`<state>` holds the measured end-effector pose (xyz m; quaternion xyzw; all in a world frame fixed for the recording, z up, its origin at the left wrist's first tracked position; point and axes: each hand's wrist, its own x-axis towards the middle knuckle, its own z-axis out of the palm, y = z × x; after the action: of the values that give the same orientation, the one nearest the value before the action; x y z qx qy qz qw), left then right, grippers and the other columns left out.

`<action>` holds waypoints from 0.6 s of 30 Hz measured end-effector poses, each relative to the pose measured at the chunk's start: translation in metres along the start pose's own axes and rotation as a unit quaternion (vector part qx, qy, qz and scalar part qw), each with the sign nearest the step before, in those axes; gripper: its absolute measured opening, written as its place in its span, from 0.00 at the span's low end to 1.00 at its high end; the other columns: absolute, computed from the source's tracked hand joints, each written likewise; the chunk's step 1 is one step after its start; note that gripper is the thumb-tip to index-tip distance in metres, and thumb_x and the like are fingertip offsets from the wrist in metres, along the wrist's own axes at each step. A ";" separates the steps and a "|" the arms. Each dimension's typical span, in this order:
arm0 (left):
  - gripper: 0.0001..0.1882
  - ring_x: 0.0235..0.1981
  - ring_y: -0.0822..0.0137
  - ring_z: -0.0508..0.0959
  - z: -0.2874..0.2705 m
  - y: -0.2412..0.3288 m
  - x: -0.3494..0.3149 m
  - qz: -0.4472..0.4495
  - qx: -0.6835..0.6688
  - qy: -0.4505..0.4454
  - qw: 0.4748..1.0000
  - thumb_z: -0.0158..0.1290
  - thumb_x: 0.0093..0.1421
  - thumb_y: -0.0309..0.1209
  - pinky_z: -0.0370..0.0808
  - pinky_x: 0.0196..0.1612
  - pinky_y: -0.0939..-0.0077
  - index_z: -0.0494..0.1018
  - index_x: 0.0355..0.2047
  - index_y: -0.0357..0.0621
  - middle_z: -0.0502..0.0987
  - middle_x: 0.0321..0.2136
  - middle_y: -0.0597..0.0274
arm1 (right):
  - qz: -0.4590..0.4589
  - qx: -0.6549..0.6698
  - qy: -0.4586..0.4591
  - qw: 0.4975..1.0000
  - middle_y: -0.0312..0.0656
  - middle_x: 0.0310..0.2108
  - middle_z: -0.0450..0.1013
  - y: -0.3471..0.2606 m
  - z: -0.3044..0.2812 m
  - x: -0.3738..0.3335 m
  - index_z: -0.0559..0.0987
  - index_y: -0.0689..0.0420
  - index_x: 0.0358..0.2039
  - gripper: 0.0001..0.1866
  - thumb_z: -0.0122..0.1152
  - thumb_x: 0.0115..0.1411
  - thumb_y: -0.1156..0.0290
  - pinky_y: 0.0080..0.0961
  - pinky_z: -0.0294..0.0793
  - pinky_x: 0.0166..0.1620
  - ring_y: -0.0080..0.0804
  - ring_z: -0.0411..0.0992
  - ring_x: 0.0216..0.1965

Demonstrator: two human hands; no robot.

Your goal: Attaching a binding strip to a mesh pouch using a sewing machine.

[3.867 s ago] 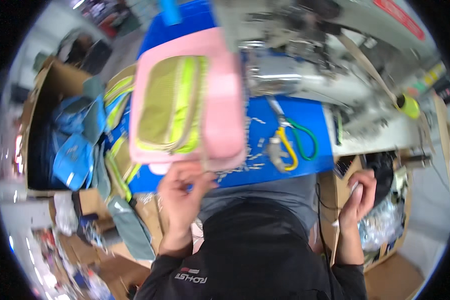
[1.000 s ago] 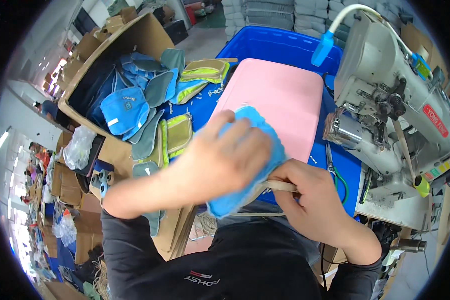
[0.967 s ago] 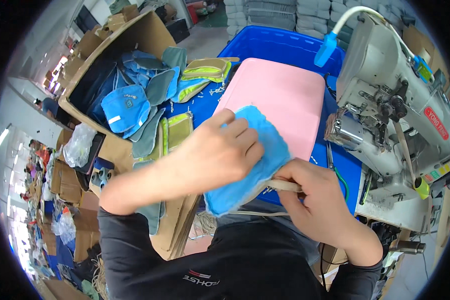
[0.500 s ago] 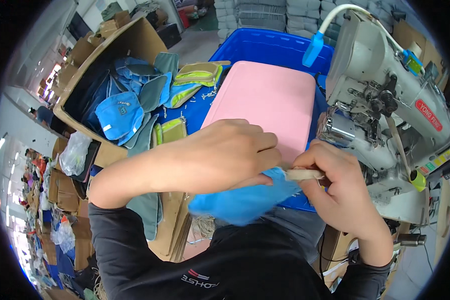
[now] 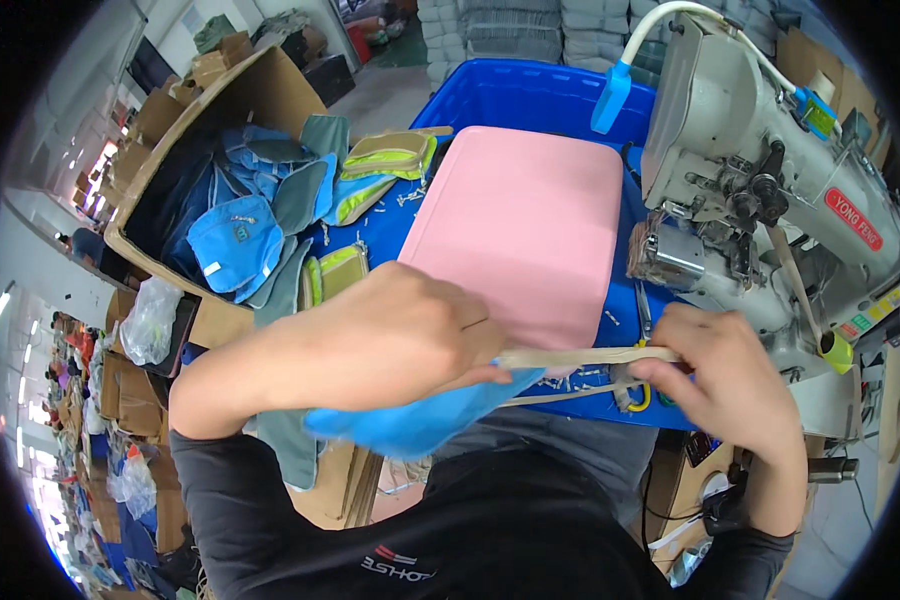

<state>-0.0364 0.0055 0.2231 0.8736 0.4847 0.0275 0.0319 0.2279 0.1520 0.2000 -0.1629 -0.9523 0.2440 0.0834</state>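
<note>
My left hand (image 5: 435,335) is closed on a bright blue fabric piece (image 5: 420,415), which hangs below it and is a little blurred. A beige fabric tape (image 5: 585,357) stretches from the piece across to my right hand (image 5: 720,375), whose thumb and fingers pinch it. Another stretch of beige tape runs lower down, towards the yellow-handled scissors (image 5: 638,395) near my right fingers. Behind both hands lies a pink flat board or lid (image 5: 520,225) with rounded corners.
An industrial sewing machine (image 5: 710,120) stands at the right, with tape running down its front. A cardboard box (image 5: 155,165) with blue pouches (image 5: 238,240) is at the left. Green-trimmed pouches (image 5: 382,155) lie beside it. A blue crate (image 5: 540,85) stands behind; thread scraps litter the blue surface.
My hands have moved apart, the left going left with the blue fabric, the right going right. The tape between them is now longer and taut, and the scissors have come into view.
</note>
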 end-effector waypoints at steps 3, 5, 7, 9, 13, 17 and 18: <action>0.15 0.25 0.57 0.76 0.006 0.002 0.005 0.007 -0.025 -0.012 1.000 0.59 0.59 0.39 0.72 0.27 0.65 0.69 0.27 0.41 0.71 0.23 0.58 | -0.051 0.211 0.068 0.974 0.45 0.27 0.71 0.004 0.012 0.000 0.75 0.62 0.22 0.19 0.65 0.58 0.58 0.39 0.70 0.32 0.46 0.72 0.27; 0.15 0.25 0.57 0.77 0.005 0.007 0.014 0.023 -0.033 -0.027 0.999 0.59 0.59 0.39 0.72 0.27 0.65 0.70 0.27 0.41 0.72 0.23 0.57 | -0.155 0.397 0.174 0.888 0.44 0.25 0.71 -0.010 0.022 0.006 0.76 0.62 0.23 0.23 0.66 0.57 0.52 0.40 0.70 0.31 0.45 0.72 0.26; 0.14 0.27 0.55 0.80 -0.006 0.016 0.026 -0.060 -0.242 -0.045 0.967 0.56 0.61 0.38 0.76 0.30 0.61 0.74 0.31 0.37 0.76 0.23 0.53 | -0.132 0.530 0.014 0.838 0.43 0.28 0.73 -0.038 0.018 0.016 0.77 0.61 0.34 0.24 0.61 0.61 0.48 0.32 0.71 0.32 0.37 0.73 0.29; 0.10 0.28 0.57 0.80 0.031 0.010 0.015 0.058 -0.152 0.068 0.984 0.54 0.62 0.35 0.76 0.30 0.61 0.77 0.31 0.41 0.77 0.24 0.54 | -0.118 0.591 -0.074 0.795 0.42 0.30 0.75 -0.029 0.025 0.015 0.78 0.61 0.40 0.26 0.58 0.62 0.45 0.28 0.72 0.33 0.33 0.74 0.30; 0.10 0.25 0.59 0.78 0.010 -0.021 -0.053 -0.076 -0.121 0.086 0.986 0.58 0.60 0.36 0.74 0.28 0.63 0.76 0.27 0.43 0.75 0.23 0.57 | 0.045 0.754 0.249 0.607 0.26 0.15 0.55 0.108 0.067 -0.069 0.67 0.50 0.23 0.19 0.51 0.69 0.54 0.18 0.54 0.19 0.18 0.53 0.14; 0.17 0.22 0.54 0.73 0.016 -0.012 -0.035 -0.069 -0.092 0.133 0.984 0.60 0.60 0.36 0.70 0.26 0.62 0.69 0.22 0.39 0.69 0.19 0.56 | 0.097 0.459 0.113 0.876 0.32 0.25 0.68 0.040 0.084 -0.040 0.74 0.58 0.29 0.11 0.66 0.61 0.67 0.17 0.59 0.25 0.20 0.61 0.20; 0.18 0.22 0.52 0.72 0.007 -0.018 -0.031 -0.087 -0.119 0.131 0.980 0.60 0.60 0.35 0.67 0.25 0.63 0.67 0.21 0.38 0.68 0.19 0.55 | -0.052 0.237 0.181 0.953 0.37 0.35 0.69 0.042 0.080 -0.021 0.77 0.62 0.38 0.18 0.73 0.53 0.66 0.16 0.58 0.26 0.20 0.60 0.21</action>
<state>-0.0674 -0.0118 0.2143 0.8068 0.5522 0.1964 0.0742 0.2401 0.1440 0.1086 -0.1297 -0.8434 0.4244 0.3029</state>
